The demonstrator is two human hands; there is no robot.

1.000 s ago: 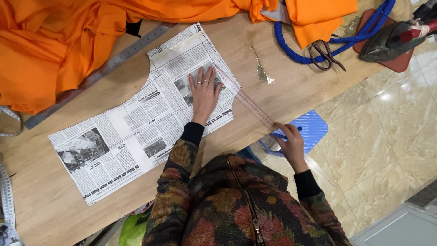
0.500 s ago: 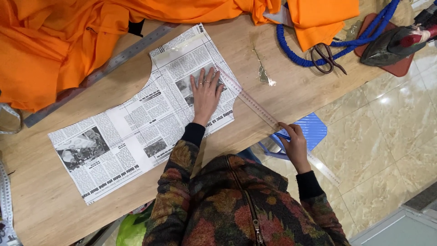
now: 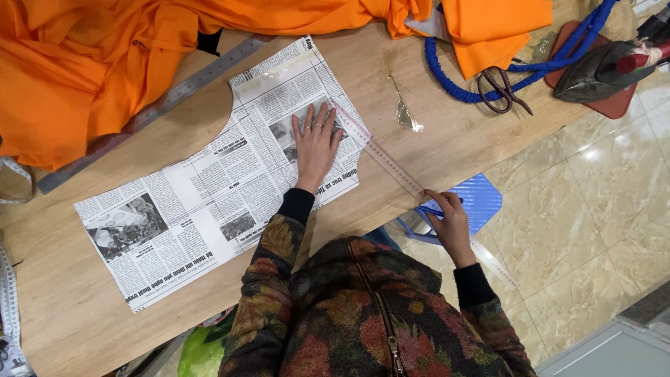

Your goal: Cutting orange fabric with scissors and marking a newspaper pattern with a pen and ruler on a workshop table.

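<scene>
A newspaper pattern piece (image 3: 209,202) with a curved cut-out lies flat on the wooden table (image 3: 433,146). My left hand (image 3: 315,145) presses flat on its right part, fingers spread. A long clear ruler (image 3: 391,162) runs diagonally from the paper's right edge past the table's edge. My right hand (image 3: 448,225) grips the ruler's lower part off the table edge together with a blue pen (image 3: 438,209).
Orange fabric (image 3: 105,63) is heaped along the table's far side. A metal ruler (image 3: 160,101) lies by it. Scissors (image 3: 499,87), a blue cord (image 3: 516,66) and an iron (image 3: 600,70) on a red mat sit at the right. A blue stool (image 3: 481,199) stands on the tiled floor.
My right hand and the ruler's lower end shifted slightly; my left hand stays pressed on the newspaper.
</scene>
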